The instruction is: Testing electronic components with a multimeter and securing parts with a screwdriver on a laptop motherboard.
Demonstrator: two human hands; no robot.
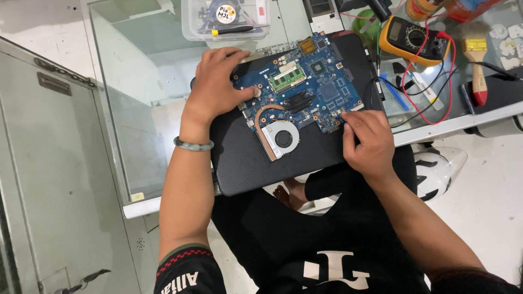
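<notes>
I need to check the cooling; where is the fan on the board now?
In the head view the round fan sits at the lower left corner of the blue circuit board, between the left hand and right hand.

I am holding a blue laptop motherboard (pixel 305 90), lying flat and component-side up on a black textured laptop shell (pixel 245 158), its round cooling fan (pixel 282 139) and copper heat pipe facing toward me.
</notes>
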